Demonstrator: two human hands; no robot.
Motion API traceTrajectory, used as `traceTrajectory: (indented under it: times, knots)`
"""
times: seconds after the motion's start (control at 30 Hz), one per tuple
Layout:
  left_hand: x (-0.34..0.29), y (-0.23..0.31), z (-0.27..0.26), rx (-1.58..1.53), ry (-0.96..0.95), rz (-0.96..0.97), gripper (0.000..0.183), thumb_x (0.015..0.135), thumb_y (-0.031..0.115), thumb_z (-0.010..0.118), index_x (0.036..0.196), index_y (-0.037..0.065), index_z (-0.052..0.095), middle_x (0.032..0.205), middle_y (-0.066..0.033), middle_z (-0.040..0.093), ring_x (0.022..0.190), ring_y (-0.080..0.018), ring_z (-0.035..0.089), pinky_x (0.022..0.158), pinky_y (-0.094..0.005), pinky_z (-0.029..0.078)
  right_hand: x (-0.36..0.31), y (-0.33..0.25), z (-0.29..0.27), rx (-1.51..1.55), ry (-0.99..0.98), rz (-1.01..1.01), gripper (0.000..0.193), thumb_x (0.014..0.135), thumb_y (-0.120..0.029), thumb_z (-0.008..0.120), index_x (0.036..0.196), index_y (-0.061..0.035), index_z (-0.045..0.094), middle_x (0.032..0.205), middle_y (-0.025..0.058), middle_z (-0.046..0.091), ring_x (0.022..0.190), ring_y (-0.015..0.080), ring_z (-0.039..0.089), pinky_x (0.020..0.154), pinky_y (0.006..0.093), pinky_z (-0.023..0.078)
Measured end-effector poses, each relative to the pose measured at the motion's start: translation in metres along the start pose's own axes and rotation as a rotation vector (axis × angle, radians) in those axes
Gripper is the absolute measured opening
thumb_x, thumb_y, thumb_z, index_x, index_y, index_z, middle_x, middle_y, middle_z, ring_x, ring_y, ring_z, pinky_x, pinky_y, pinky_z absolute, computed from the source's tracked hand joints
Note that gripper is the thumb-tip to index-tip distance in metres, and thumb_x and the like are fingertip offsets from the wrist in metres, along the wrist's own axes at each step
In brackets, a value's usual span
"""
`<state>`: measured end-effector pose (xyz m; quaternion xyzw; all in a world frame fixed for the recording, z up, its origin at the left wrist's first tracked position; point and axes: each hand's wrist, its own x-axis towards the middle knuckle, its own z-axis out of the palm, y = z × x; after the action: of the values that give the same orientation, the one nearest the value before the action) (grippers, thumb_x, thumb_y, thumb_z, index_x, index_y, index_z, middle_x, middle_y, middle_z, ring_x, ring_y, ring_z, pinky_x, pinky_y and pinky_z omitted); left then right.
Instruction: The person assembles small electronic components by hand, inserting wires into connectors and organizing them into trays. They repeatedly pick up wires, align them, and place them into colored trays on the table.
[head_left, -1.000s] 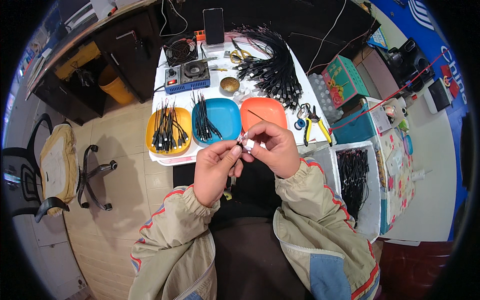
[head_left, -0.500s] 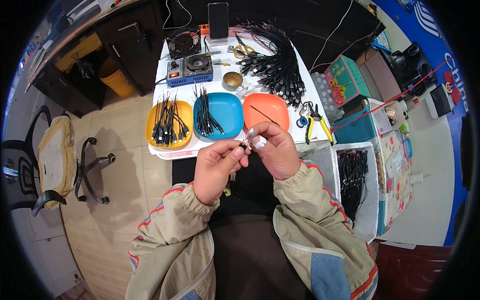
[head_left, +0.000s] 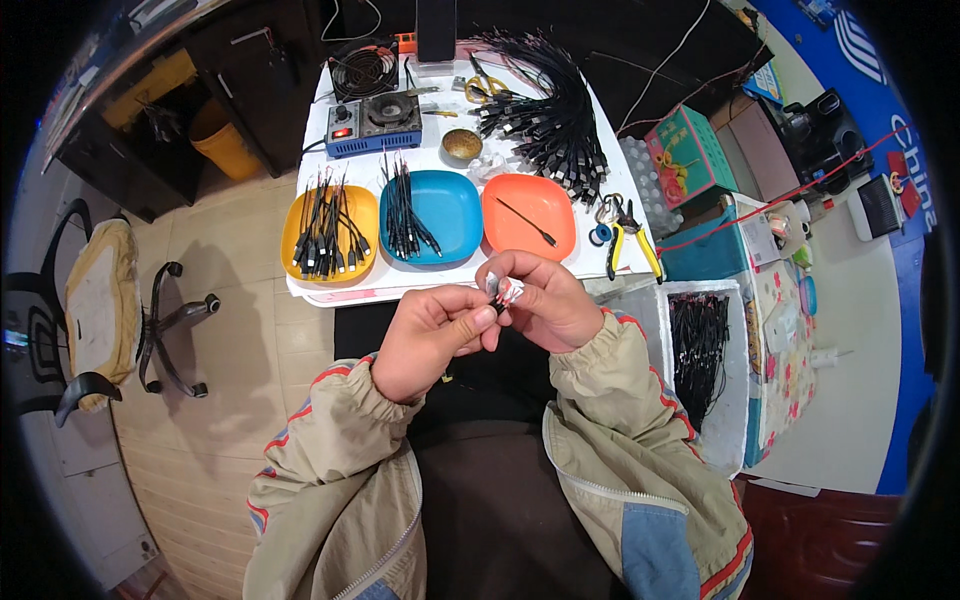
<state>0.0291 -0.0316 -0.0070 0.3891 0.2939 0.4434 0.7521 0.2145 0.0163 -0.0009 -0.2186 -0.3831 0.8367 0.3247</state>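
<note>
In front of my body my left hand [head_left: 432, 333] pinches the end of a black cable [head_left: 500, 307] between thumb and fingers. My right hand [head_left: 556, 303] is closed at the same end, thumb against forefinger, on its thin wires. White and silvery patches [head_left: 513, 290] show at the right fingertips; whether they are tape I cannot tell. Just beyond the hands stand three square dishes. The yellow dish [head_left: 288, 255] and the blue dish [head_left: 455, 215] hold several short black cables with thin wire ends. One black cable [head_left: 527, 222] lies in the orange dish [head_left: 500, 235].
On the white table stand a blue soldering pot [head_left: 373, 140], a fan [head_left: 363, 73] and a small round tin [head_left: 461, 146]. A big bundle of black cables [head_left: 560, 125] lies at the back right. Yellow-handled wire strippers [head_left: 628, 240] lie near the right edge, above a cable-filled box [head_left: 740, 370].
The table and dishes have shifted slightly up and left in view. Both hands remain together at the cable end, the right fingers slightly changed in their hold.
</note>
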Motion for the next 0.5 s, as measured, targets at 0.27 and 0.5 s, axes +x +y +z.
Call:
traceTrajectory:
  times: [0.27,0.5]
  knots:
    - [-0.004,0.003,0.0,0.031,0.005,-0.017,0.021,0.095,0.012,0.057,0.104,-0.005,0.064,0.08,-0.0017,0.061,0.068,-0.0026,0.051,0.056,-0.0145,0.038,-0.001,0.003,-0.004,-0.055,0.044,0.037,0.018,0.091,-0.015,0.063,0.104,-0.0058,0.055,0.096,-0.0014,0.055,0.082,0.0081,0.052,0.072,0.0233,0.045]
    - [-0.001,-0.007,-0.004,0.011,0.077,-0.002,0.018,0.094,0.005,0.055,0.103,-0.006,0.064,0.075,-0.0049,0.062,0.061,-0.0044,0.047,0.053,-0.0179,0.035,0.002,0.014,0.0,-0.1,0.063,-0.044,0.021,0.088,-0.016,0.064,0.103,-0.0088,0.051,0.103,0.001,0.051,0.086,0.0074,0.05,0.072,0.0221,0.042]
